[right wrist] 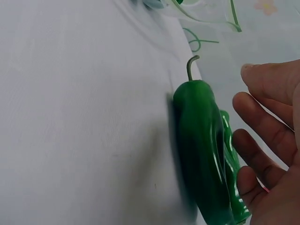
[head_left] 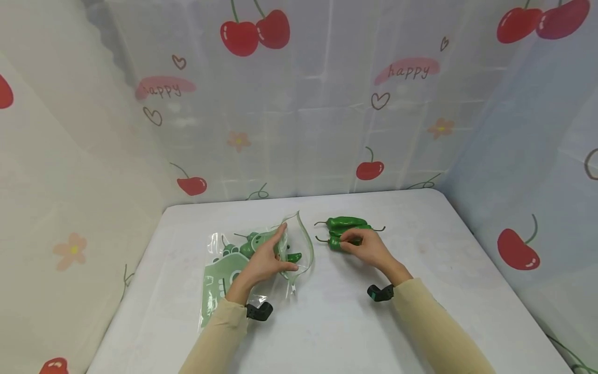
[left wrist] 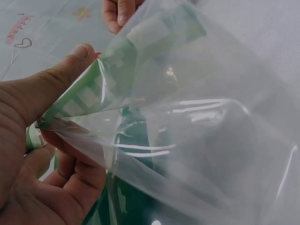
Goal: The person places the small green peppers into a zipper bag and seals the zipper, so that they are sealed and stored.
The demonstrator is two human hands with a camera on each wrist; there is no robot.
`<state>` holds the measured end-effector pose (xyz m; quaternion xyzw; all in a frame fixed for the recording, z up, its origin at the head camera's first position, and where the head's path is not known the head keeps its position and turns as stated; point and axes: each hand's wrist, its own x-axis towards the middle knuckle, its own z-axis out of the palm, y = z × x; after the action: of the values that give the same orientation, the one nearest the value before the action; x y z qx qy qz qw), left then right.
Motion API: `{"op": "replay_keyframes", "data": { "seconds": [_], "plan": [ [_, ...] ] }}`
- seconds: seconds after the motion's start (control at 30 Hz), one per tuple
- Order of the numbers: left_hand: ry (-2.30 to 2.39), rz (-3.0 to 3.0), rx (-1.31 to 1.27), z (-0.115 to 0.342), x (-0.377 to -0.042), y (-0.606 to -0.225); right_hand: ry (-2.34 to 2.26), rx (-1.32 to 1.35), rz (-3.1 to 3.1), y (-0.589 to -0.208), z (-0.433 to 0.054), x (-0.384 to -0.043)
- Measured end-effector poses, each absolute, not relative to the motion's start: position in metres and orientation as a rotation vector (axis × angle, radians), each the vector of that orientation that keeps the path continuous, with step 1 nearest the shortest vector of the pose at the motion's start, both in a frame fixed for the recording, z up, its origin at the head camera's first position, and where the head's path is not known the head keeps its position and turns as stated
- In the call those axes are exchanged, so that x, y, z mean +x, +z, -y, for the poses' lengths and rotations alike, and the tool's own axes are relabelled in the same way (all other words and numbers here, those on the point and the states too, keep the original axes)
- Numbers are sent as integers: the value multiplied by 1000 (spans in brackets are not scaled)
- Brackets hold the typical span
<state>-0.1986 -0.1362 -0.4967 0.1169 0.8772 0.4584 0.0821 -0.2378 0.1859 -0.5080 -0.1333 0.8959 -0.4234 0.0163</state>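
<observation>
My left hand (head_left: pixel 263 262) holds a clear zip bag (left wrist: pixel 211 117) with a green cartoon print by its mouth, the film caught between thumb and curled fingers. The mouth gapes toward the right. Inside the bag, green peppers (head_left: pixel 294 257) show partly through the plastic and print. Right of the bag, more glossy green peppers (head_left: pixel 347 222) with thin stems lie side by side on the table. My right hand (head_left: pixel 371 249) hovers over the nearest pepper (right wrist: pixel 199 140), fingers slightly bent and apart. The right wrist view shows a gap between its fingertips and that pepper.
The white table (head_left: pixel 327 332) carries the bag on the left and the loose peppers at centre right. A cherry-printed curtain (head_left: pixel 303 114) encloses the table's back and sides. A small black camera (head_left: pixel 380 293) sits on my right wrist, and another (head_left: pixel 259 311) on the left.
</observation>
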Motion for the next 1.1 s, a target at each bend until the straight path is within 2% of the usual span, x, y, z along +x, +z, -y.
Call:
{"op": "replay_keyframes", "data": {
  "seconds": [0.33, 1.1],
  "plan": [
    [1381, -2615, 343, 137, -198, -497, -1306, -301, -2832, -510, -198, -237],
    [1388, -2604, 348, 137, -197, -498, -1281, -239, -2853, -525, -207, -237]
  ]
}}
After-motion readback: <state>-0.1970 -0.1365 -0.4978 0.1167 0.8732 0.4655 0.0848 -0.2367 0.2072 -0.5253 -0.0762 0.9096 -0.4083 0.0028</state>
